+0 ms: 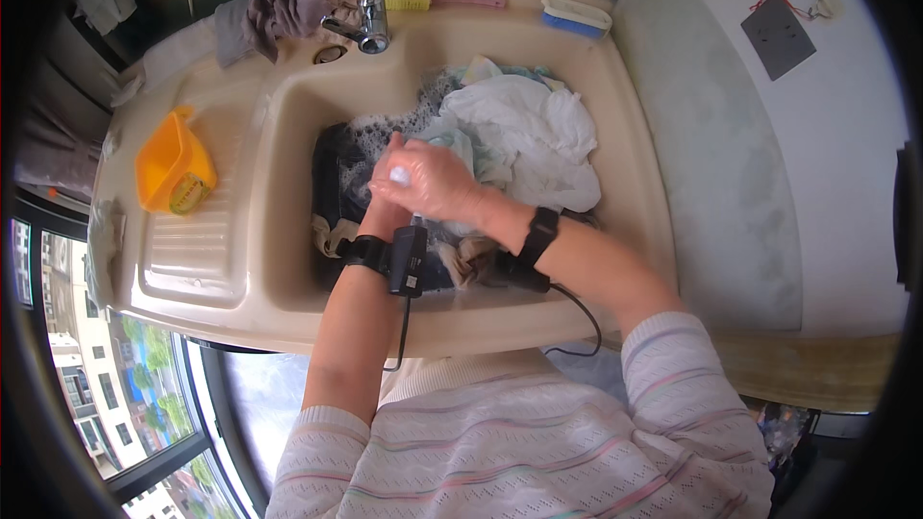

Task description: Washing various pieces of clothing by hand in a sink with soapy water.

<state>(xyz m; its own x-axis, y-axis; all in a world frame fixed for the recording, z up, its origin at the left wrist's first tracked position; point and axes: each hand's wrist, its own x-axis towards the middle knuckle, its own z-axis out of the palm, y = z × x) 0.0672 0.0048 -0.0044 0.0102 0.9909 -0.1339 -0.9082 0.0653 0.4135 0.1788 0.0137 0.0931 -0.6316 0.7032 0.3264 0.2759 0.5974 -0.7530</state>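
Over the basin of a beige laundry sink, my two wet hands are pressed together. My right hand is closed, with a small bit of something white showing at its fingers; whether it is cloth or foam I cannot tell. Partly behind it, my left hand has its palm and most fingers hidden. Soapy water with foam fills the basin around dark fabric. White cloth is heaped to the right of my hands, and beige cloth lies near the front wall.
An orange plastic scoop rests on the ribbed drainboard. The chrome faucet stands at the back, beside crumpled grey cloths. A yellow-bristled brush with a pink handle and a blue-and-white scrub brush lie on the back ledge.
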